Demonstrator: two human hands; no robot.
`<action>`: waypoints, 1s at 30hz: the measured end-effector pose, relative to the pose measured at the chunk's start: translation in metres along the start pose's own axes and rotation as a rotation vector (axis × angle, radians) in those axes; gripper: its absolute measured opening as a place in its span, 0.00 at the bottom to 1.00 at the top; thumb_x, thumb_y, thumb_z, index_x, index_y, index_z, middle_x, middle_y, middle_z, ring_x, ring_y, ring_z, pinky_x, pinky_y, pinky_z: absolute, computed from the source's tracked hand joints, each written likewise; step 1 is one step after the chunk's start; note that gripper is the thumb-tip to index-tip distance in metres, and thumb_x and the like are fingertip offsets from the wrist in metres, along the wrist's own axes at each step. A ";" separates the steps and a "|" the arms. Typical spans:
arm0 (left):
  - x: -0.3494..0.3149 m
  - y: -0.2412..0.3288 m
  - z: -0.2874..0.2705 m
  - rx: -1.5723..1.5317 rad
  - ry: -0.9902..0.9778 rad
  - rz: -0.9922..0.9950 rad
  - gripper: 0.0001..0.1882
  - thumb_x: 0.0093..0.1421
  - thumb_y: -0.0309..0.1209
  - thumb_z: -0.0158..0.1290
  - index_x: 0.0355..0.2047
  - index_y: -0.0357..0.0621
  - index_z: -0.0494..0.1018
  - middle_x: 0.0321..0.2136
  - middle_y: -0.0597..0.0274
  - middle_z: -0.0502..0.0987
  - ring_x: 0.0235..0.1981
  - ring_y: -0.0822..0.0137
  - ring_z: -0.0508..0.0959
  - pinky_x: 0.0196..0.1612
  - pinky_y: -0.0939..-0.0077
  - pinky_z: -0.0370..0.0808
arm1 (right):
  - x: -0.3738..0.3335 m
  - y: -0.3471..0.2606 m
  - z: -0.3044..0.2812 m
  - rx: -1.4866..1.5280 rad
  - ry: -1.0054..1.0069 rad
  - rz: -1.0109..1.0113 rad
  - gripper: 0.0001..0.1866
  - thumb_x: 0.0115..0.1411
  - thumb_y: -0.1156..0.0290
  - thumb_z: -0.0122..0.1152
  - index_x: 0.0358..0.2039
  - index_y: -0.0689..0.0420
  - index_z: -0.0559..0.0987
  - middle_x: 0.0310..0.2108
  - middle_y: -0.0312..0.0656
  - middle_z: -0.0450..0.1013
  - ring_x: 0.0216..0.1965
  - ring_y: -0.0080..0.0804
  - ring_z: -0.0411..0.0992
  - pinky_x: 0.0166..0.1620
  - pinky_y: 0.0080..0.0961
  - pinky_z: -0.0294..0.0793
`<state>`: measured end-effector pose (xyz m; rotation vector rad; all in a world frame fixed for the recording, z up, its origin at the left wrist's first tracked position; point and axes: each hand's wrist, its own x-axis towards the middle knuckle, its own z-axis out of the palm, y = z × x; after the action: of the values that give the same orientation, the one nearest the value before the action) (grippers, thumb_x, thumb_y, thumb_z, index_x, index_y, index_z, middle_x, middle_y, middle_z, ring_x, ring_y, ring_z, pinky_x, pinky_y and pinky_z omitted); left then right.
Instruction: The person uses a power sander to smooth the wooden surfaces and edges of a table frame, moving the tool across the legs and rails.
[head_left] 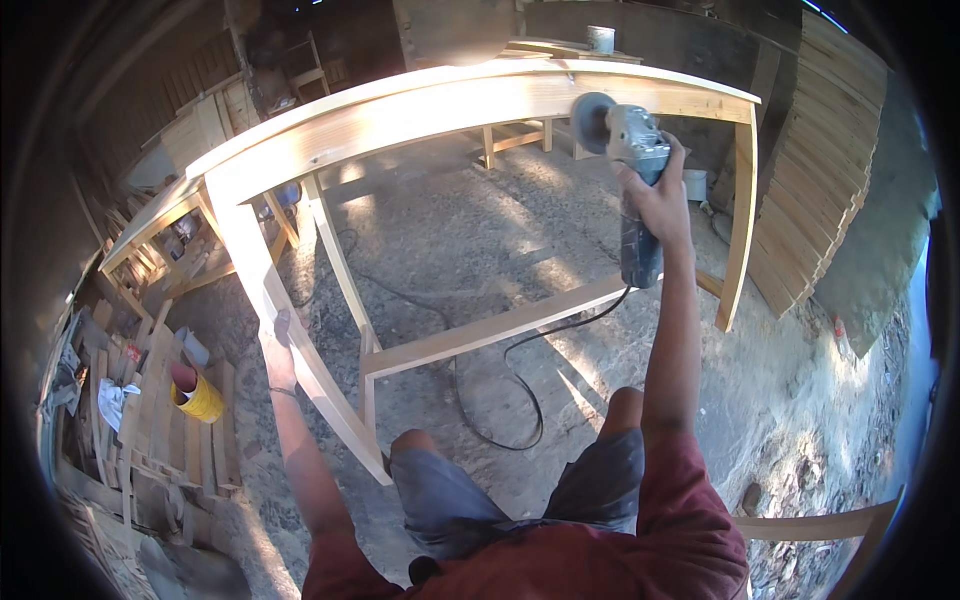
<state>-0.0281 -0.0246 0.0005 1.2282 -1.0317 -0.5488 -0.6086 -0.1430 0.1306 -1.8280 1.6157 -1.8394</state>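
Observation:
My right hand is wrapped round the body of an angle grinder with a grey metal head. Its round disc lies against the long apron of an unpainted wooden table, toward the right end. My left hand grips the table's near left leg partway down; some of its fingers are hidden behind the wood. From the grinder's lower end a black cord loops across the floor. A wooden stretcher runs between the table's legs.
At left, a yellow container and a white cloth sit on wooden planks. Another wooden frame stands behind them. Stacked slats lean at the right. A white bucket stands behind the table, and a curved wooden piece is at lower right.

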 end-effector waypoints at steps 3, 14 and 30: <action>-0.002 -0.005 0.001 0.017 0.012 0.027 0.20 0.69 0.43 0.50 0.47 0.36 0.72 0.31 0.56 0.80 0.32 0.66 0.81 0.37 0.70 0.79 | 0.029 0.026 -0.029 0.049 0.115 0.048 0.49 0.54 0.47 0.71 0.66 0.60 0.59 0.47 0.58 0.78 0.47 0.45 0.79 0.51 0.35 0.76; -0.001 -0.012 -0.015 0.023 -0.012 -0.003 0.19 0.70 0.40 0.51 0.50 0.35 0.72 0.36 0.54 0.81 0.34 0.64 0.82 0.40 0.69 0.79 | -0.044 -0.113 0.061 -0.014 -0.195 -0.243 0.52 0.56 0.47 0.69 0.68 0.64 0.51 0.35 0.62 0.80 0.37 0.56 0.83 0.40 0.44 0.83; -0.023 0.010 0.004 -0.110 0.029 -0.051 0.18 0.66 0.36 0.56 0.49 0.36 0.72 0.33 0.57 0.80 0.30 0.66 0.81 0.35 0.70 0.79 | -0.131 -0.287 0.141 -0.046 -0.535 -0.360 0.49 0.54 0.53 0.70 0.69 0.58 0.55 0.32 0.58 0.80 0.33 0.56 0.82 0.36 0.46 0.82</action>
<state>-0.0443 -0.0047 0.0017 1.1641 -0.9362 -0.6180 -0.2976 -0.0100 0.2018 -2.4808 1.2031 -1.2375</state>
